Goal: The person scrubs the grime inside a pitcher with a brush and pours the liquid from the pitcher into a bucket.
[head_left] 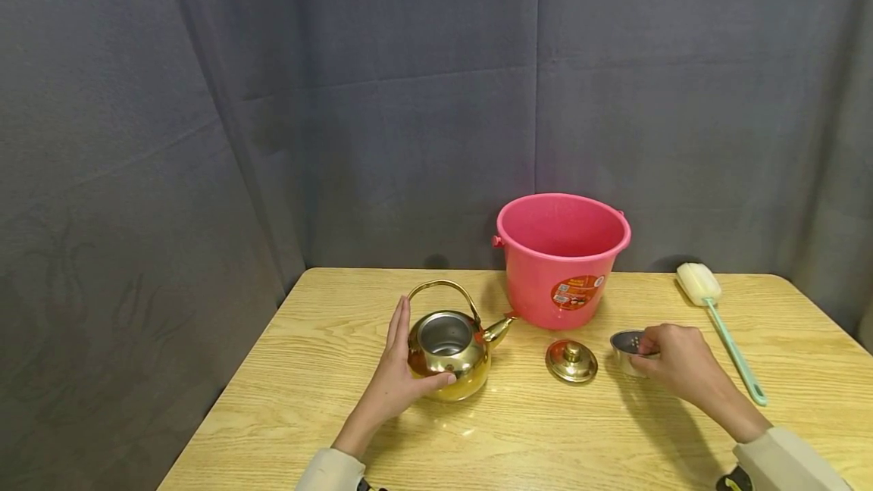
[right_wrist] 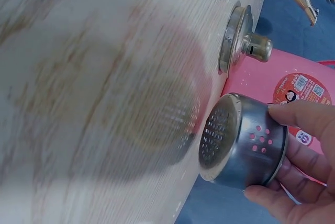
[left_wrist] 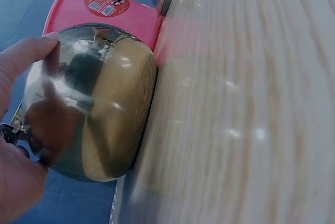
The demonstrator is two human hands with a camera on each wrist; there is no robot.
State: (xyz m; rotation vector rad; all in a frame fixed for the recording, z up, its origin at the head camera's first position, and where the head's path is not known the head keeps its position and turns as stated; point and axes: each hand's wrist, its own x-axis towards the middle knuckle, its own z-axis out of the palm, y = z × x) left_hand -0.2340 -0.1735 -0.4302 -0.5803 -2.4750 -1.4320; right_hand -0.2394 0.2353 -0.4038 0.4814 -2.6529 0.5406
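Note:
On the left, a gold teapot (head_left: 470, 373) with a hoop handle and spout stands upright with its top uncovered. My left hand (head_left: 397, 377) rests against its side, fingers straight along the left and thumb extended across the front. In the left wrist view the thumb tip touches the shiny body. My right hand (head_left: 678, 362) pinches a round metal tea strainer (right_wrist: 251, 140) by its rim, fingers at one side and thumb at the other. Holes dot the strainer's base and wall, and it hovers slightly tilted, close over the table. Between the hands lies the gold lid (head_left: 571, 362), knob up.
Behind the lid stands a pink bucket (head_left: 539, 294), right by the teapot's spout tip. A sponge brush (head_left: 735, 347) with a green handle lies at the right. Grey curtains (head_left: 409, 135) hang behind the wooden table (head_left: 307, 370).

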